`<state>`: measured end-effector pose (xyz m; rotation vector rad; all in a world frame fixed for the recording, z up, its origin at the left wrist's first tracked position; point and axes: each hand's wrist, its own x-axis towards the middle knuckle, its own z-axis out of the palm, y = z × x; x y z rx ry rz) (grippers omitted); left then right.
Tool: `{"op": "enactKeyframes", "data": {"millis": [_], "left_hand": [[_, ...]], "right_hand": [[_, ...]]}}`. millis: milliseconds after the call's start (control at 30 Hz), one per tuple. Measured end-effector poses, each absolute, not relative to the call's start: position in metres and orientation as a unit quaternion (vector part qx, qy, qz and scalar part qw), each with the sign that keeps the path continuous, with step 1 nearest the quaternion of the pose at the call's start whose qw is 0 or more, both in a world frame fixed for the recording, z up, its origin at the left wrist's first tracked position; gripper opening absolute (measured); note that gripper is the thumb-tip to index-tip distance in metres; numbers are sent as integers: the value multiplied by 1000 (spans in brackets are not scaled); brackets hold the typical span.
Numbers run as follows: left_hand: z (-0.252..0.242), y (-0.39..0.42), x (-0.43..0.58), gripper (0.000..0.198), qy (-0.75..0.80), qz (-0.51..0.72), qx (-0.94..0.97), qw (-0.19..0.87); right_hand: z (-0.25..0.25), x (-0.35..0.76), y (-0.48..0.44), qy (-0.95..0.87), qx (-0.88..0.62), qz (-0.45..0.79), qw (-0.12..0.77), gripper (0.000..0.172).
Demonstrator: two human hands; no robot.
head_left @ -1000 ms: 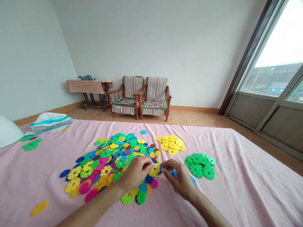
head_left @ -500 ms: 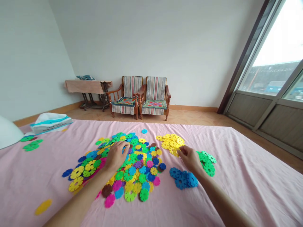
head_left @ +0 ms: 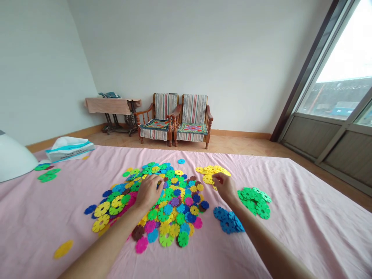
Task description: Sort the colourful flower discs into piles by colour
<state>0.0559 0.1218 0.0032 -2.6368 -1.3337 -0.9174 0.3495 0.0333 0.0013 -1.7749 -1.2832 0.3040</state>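
Pink cloth point(head_left: 308, 224) carries the mixed pile of slotted discs point(head_left: 174, 202); I see the left hand point(head_left: 149, 190) curled above it, the right hand point(head_left: 225, 187) curled beside yellow discs point(head_left: 213, 169); whether they grip, I cannot tell.

Your L hand point(head_left: 149, 190) is hovering over the main disc heap point(head_left: 167, 209) on the cloth point(head_left: 305, 217). Your R hand point(head_left: 226, 188) is hanging by the far pile point(head_left: 215, 170). R of that & nearer, the R pile point(head_left: 247, 193) is lying; the nr pile point(head_left: 225, 226) is sitting btwn it & the heap. Tissue box point(head_left: 71, 151) is resting far L, a loose disc point(head_left: 63, 249) nr L. Past the cloth, 2 chairs point(head_left: 167, 108) are standing, side table point(head_left: 109, 105) to their L.
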Motion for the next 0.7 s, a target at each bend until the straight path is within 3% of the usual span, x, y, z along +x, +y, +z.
{"op": "enactKeyframes", "data": {"millis": [133,367,700], "left_hand": [[3,121,56,18,-430,-292,-854,26],[2,121,55,17,-425,-292,-856,34],[3,120,55,17,-420,-289,-860,27]], "right_hand": [[5,298,29,-631,-649,148,399,20],[16,256,41,-727,-631,105,249,29],[18,253,48,-694,-657,137,261,26]]}}
